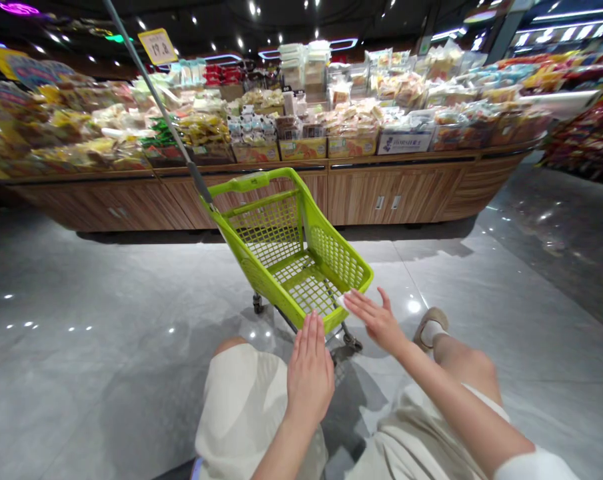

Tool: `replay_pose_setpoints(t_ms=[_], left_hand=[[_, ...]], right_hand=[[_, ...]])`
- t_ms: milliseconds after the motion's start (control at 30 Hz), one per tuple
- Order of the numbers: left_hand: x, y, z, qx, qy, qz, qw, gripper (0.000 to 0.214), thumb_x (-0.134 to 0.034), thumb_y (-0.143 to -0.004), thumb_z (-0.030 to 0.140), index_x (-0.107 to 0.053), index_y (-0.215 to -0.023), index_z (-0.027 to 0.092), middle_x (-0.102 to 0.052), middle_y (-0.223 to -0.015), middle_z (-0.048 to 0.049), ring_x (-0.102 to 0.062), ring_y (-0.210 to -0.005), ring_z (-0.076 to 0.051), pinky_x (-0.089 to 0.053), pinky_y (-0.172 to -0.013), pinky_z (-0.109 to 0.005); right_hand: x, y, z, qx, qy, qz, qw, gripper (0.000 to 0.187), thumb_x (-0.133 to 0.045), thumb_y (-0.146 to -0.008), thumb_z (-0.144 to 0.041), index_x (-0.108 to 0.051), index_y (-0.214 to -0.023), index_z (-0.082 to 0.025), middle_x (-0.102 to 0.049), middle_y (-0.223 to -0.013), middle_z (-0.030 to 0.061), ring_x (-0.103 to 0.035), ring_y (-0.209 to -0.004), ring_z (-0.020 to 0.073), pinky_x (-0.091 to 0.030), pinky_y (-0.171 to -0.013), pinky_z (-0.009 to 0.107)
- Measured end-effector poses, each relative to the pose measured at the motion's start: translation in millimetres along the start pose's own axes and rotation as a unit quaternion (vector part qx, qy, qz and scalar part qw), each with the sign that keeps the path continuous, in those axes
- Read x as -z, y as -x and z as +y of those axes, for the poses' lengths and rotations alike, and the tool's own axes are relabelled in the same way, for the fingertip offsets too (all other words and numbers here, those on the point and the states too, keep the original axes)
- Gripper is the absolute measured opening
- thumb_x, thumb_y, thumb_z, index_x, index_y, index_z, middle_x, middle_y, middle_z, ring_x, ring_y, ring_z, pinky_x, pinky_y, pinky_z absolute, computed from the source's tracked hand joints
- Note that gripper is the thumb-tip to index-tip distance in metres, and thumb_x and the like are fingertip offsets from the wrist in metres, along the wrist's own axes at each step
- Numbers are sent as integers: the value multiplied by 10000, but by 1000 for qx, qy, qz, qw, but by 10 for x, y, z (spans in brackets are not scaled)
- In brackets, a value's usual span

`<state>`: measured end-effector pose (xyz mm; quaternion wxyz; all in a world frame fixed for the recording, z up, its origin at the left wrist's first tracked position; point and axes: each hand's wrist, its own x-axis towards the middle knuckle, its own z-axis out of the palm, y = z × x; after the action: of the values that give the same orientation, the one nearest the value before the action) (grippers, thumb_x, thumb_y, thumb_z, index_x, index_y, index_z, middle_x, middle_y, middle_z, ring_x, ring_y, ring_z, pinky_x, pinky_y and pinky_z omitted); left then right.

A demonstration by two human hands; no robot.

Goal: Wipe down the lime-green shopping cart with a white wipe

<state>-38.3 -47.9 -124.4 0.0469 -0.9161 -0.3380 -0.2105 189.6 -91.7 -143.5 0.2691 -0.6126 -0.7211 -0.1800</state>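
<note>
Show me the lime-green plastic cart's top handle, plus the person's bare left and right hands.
Lime-green plastic cart handle (241, 183): head view, middle of the top bar.
Bare left hand (310, 377): head view, back of the hand.
Bare right hand (376, 321): head view, back of the hand.

Shopping cart (331, 257): lime-green plastic, square-grid mesh walls. Display counter (411, 190): brown wood grain. Floor tiles (106, 320): grey, marbled.

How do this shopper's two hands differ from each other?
The left hand stands upright with its fingers together, while the right hand slants sideways with its fingers apart. The right hand's fingertips reach a white scrap on the green shopping cart, while the left hand's lie in front of the cart's near edge. Both hands are bare and open.
</note>
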Motion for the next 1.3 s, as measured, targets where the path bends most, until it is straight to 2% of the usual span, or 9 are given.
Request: replay_pose_setpoints(t_ms=[167, 367, 467, 700, 800, 933, 1100, 1200, 1300], left_hand=[[13, -16, 35, -6, 6, 6, 1000, 698, -367, -917, 104, -56, -1542, 99, -277, -1584, -130, -209, -1478, -228, -351, -1160, -424], [-35, -9, 86, 8, 15, 13, 1000, 715, -372, -912, 101, -33, -1541, 100, -263, -1588, -140, -200, -1479, -241, -343, -1166, -441], [-56, 0, 74, 15, 17, 18, 1000, 716, -372, -919, 115, -20, -1542, 110, -271, -1585, -142, -214, -1476, -238, -338, -1167, -438], [-28, -22, 39, 9, 12, 1, 1000, 707, -371, -914, 106, -47, -1543, 100, -259, -1590, -136, -194, -1482, -234, -330, -1168, -433], [-22, -26, 50, 5, 24, 6, 1000, 706, -367, -914, 104, -49, -1545, 114, -256, -1593, -133, -204, -1479, -237, -335, -1164, -437], [-39, 0, 58, 7, 29, 7, 1000, 704, -358, -914, 99, -49, -1546, 125, -263, -1591, -127, -212, -1477, -241, -352, -1155, -450], [-53, 26, 12, 2, 15, 5, 1000, 697, -367, -921, 112, -53, -1544, 108, -290, -1582, -128, -185, -1484, -237, -341, -1165, -446], [-39, 26, -35, -5, 15, 6, 1000, 702, -368, -917, 111, -55, -1545, 122, -293, -1582, -120, -198, -1481, -230, -345, -1164, -440], [-10, 21, -64, -11, 15, 3, 1000, 707, -364, -911, 100, -51, -1545, 121, -280, -1587, -119, -208, -1478, -224, -355, -1157, -431]], right_hand=[[163, 62, 565, -112, 65, 7, 992, 894, -362, -663, 36, -326, -1493, -297, -528, -1433, 35, -408, -1388, 199, -32, -1181, 539], [-143, -65, -563, -93, -22, 28, 995, 854, -362, -708, -16, -245, -1526, -231, -511, -1448, 63, -362, -1416, 187, -9, -1192, 514], [-219, -83, -810, -46, -45, 3, 998, 778, -368, -767, -41, -264, -1519, -211, -502, -1454, 72, -342, -1427, 189, -1, -1195, 504], [41, -40, 386, -92, 31, 7, 995, 821, -355, -712, 39, -383, -1456, -306, -562, -1400, 17, -377, -1407, 193, 11, -1173, 548], [28, -63, 517, -165, 37, 17, 985, 812, -372, -693, 26, -412, -1438, -296, -540, -1423, 24, -340, -1427, 216, -45, -1163, 565], [-162, -118, -173, -220, -8, 66, 973, 802, -375, -716, -7, -358, -1472, -273, -541, -1424, 50, -290, -1451, 233, -83, -1153, 565], [-244, -145, -981, -108, -67, 19, 992, 781, -374, -752, -52, -284, -1512, -212, -507, -1453, 75, -280, -1455, 223, -50, -1174, 512], [-154, -94, -702, -25, -49, -1, 998, 756, -368, -776, -30, -310, -1501, -235, -533, -1431, 59, -308, -1443, 211, -16, -1180, 514], [-34, -12, -12, 24, 12, 6, 1000, 745, -345, -798, 9, -331, -1487, -273, -572, -1391, 38, -391, -1397, 165, -44, -1186, 476]])
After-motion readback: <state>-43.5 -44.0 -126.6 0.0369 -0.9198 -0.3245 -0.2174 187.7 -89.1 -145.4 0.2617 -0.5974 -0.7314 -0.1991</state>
